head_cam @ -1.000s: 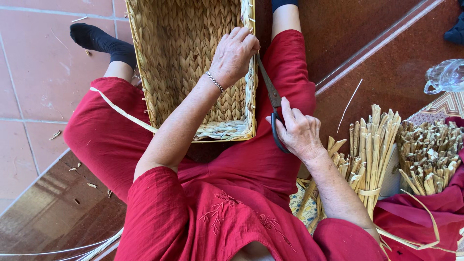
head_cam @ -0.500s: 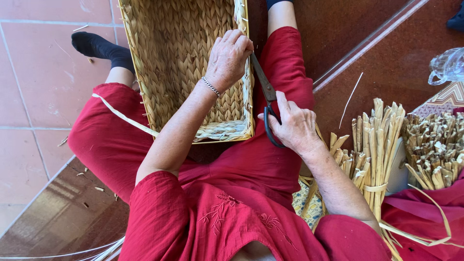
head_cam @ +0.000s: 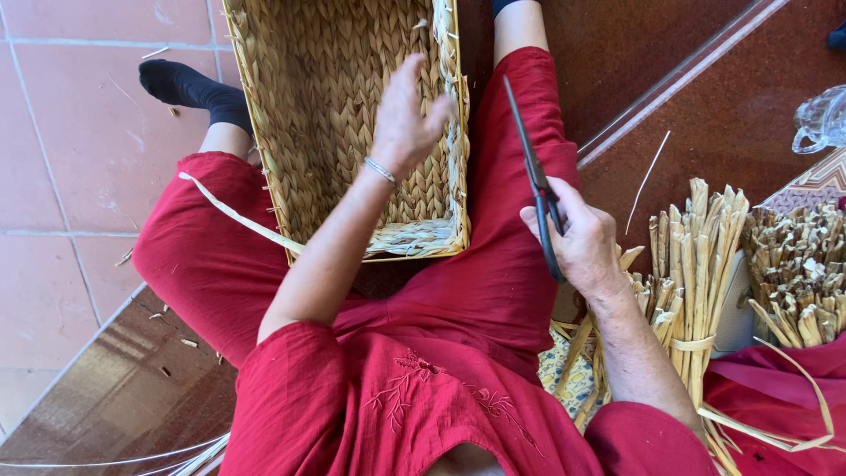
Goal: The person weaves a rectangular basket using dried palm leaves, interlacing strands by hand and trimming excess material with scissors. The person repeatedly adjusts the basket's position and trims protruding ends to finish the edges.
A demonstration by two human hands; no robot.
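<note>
1. Since the earlier frame, left hand (head_cam: pixel 407 113) has come off the basket rim; it now hovers above the inside of the woven basket (head_cam: pixel 326 97), close to the right wall, fingers loosely spread and holding nothing.
2. Right hand (head_cam: pixel 577 236) has pulled back from the rim too, carrying the scissors (head_cam: pixel 533 172) away from the basket edge.
3. Scissors: dark handles wrapped in the right-hand fingers, blades look closed or nearly so, tip pointing up and away from the body, over the right thigh, just beside the basket's right wall but not touching it.
4. Basket: rectangular, straw-coloured, plaited, sits between the person's legs on the lap. Loose fibre ends stick out along the right rim and near the bottom corner.
5. A flat pale straw strip (head_cam: pixel 231 214) trails from the basket's lower left side across the left thigh.
6. Silver bracelet (head_cam: pixel 380 170) on the left wrist.
7. Right of the person: upright tied bundle of cut dry stalks (head_cam: pixel 696 264), a second heap of shorter stalks (head_cam: pixel 797 273) beyond it, near the right forearm.
8. Clear glass jug (head_cam: pixel 820 119) at the far right edge, on the dark red floor (head_cam: pixel 705 106).
9. Person wears red clothing, black socks.
</note>
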